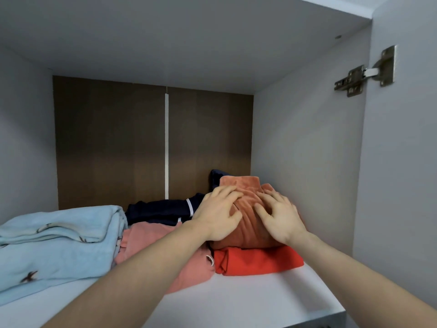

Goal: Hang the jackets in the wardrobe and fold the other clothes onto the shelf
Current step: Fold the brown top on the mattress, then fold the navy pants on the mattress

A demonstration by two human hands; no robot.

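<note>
Pressing with both grips, we have the left hand (216, 215) and the right hand (281, 217) flat, fingers spread, on the rust-orange folded garment (250, 223); neither clasps it. It sits atop a red folded piece (257, 260) at the right of the shelf (248, 301). Pink (151, 242), navy (156, 210) and light-blue (54, 245) items lie leftward. We judge folding largely done; no jackets are visible.

We record one head view, dim and even, lit softly from the open front behind the camera; the brown back panel (111, 143) darkens toward its upper corners, with a faint sheen low down. We note soft shadows under the folded clothes (257, 259), no glare, wide-angle bending of the shelf (236, 301) edges, and slight softness throughout
</note>
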